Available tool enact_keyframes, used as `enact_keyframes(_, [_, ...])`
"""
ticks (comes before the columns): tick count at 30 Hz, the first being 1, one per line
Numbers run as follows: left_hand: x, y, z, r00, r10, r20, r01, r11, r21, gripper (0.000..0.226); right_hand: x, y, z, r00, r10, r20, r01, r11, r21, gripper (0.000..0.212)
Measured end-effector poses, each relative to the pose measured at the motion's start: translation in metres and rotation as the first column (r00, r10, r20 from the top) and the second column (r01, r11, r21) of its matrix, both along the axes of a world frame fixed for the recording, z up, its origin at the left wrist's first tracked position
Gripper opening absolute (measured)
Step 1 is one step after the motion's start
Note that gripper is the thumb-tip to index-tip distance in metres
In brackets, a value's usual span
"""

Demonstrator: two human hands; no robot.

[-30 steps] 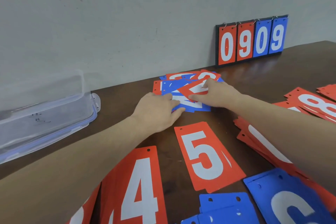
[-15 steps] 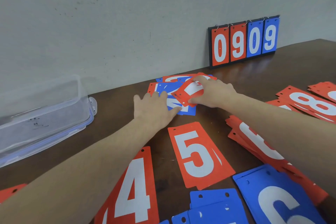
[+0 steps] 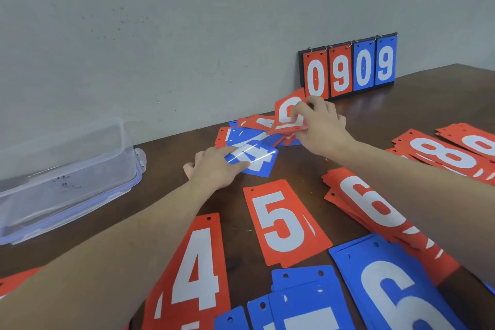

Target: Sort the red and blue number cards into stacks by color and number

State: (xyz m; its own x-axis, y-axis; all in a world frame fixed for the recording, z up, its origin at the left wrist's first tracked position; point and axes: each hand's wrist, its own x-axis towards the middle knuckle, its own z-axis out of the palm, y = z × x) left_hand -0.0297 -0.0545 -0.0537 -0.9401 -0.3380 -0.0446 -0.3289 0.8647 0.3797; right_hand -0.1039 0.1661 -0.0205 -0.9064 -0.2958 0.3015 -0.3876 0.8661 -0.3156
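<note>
Above the mixed pile (image 3: pixel 257 134), the right hand (image 3: pixel 320 126) pinches a red card (image 3: pixel 288 112); the left hand (image 3: pixel 214 169) presses flat-fingered on a blue card (image 3: pixel 254 159).

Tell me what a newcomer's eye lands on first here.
The right hand lifting a red card off the mixed pile near the wall. The left hand presses a blue card. The scoreboard reading 0909 stands against the wall.
</note>
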Motion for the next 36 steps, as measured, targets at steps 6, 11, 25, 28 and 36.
enact_keyframes(6, [0.025, -0.027, 0.003, 0.968, 0.117, -0.222, -0.032, 0.935, 0.354, 0.043, 0.013, 0.004, 0.012, 0.997, 0.015, 0.076, 0.008, 0.956, -0.295, 0.017])
enact_keyframes(11, [0.054, -0.043, 0.012, 0.932, 0.211, -0.294, 0.082, 0.669, 0.738, 0.053, 0.038, 0.005, 0.024, 0.971, 0.132, 0.2, 0.008, 0.817, -0.576, 0.029])
enact_keyframes(25, [0.143, -0.063, 0.055, 0.914, 0.2, -0.354, 0.238, 0.443, 0.865, 0.037, 0.121, 0.0, 0.045, 0.894, 0.289, 0.342, 0.009, 0.751, -0.66, 0.05])
enact_keyframes(28, [0.166, -0.065, 0.054, 0.917, 0.157, -0.367, 0.259, 0.464, 0.847, 0.037, 0.138, 0.0, 0.042, 0.873, 0.306, 0.38, 0.004, 0.774, -0.633, 0.039])
enact_keyframes(36, [0.199, -0.064, 0.039, 0.956, 0.03, -0.29, 0.218, 0.588, 0.779, 0.041, 0.171, 0.004, 0.028, 0.852, 0.28, 0.443, 0.056, 0.792, -0.608, 0.027])
